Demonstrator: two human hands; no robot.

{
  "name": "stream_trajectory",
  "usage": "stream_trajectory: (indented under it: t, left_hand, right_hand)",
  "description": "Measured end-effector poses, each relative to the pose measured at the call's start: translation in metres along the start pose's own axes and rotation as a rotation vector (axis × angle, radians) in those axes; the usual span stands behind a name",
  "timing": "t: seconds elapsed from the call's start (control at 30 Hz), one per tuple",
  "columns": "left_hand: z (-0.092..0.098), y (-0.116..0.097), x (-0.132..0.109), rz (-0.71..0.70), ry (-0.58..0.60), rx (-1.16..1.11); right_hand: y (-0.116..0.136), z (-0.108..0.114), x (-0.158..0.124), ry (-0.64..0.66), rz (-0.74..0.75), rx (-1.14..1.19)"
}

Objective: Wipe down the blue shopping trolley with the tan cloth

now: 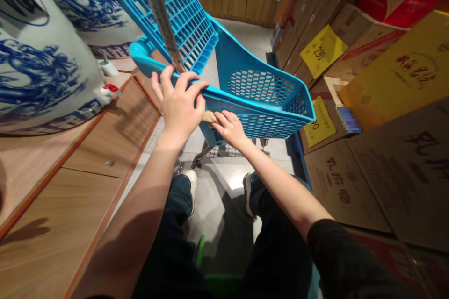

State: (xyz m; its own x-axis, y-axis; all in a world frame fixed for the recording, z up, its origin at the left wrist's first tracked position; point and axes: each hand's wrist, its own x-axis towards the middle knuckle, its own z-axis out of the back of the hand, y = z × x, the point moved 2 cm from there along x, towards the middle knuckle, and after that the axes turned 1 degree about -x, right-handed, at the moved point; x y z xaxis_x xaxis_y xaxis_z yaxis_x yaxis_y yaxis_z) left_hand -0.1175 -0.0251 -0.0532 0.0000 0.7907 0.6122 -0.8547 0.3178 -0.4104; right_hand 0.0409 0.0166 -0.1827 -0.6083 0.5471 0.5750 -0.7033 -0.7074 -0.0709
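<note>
Left hand [178, 105] and right hand [229, 128] closed on the rim of a blue plastic shopping cart [261, 86]. Blue-and-white porcelain jar [45, 70] at left; brown cardboard cartons [354, 187] at right.

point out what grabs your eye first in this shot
The bright blue cart fills the middle, its rim held by the left hand and right hand. Big blue-and-white porcelain jars sit on a wooden shelf at the left. Cardboard boxes with yellow price tags are stacked at the right.
</note>
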Motion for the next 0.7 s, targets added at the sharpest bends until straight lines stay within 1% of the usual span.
stream_trajectory:
  t: [0.03,0.1,0.2,0.27,0.33,0.47,0.5,0.53,0.6,0.7]
  left_hand:
    - [0.0,0.0,0.0,0.001,0.005,-0.006]
    - [0.001,0.001,0.0,0.009,0.016,-0.02]
    - [0.0,0.003,0.0,0.03,0.025,-0.043]
    - [-0.001,0.003,-0.001,0.038,0.033,-0.05]
    - [0.0,0.002,-0.001,0.042,0.055,-0.034]
    - [0.002,-0.002,-0.001,0.054,0.126,0.02]
    - [0.003,-0.003,-0.002,0.057,0.13,0.025]
    - [0.004,-0.004,-0.002,0.061,0.122,0.026]
    - [0.004,-0.005,-0.002,0.061,0.088,0.018]
    - [0.003,-0.004,-0.003,0.041,0.057,-0.002]
  right_hand:
    - [0.002,-0.002,-0.001,-0.004,-0.008,0.0]
    - [0.001,0.0,0.0,-0.058,-0.036,0.002]
    - [-0.007,0.015,0.004,-0.163,-0.089,0.029]
    - [-0.012,0.026,0.005,-0.18,-0.133,0.045]
    - [-0.011,0.032,0.006,-0.108,-0.159,0.042]
    - [0.004,0.031,0.002,0.171,-0.152,0.019]
    - [0.007,0.03,0.002,0.209,-0.155,0.019]
    - [0.009,0.03,0.002,0.219,-0.171,0.023]
    - [0.009,0.033,0.004,0.153,-0.219,0.053]
    - [0.005,0.038,0.006,-0.038,-0.272,0.13]
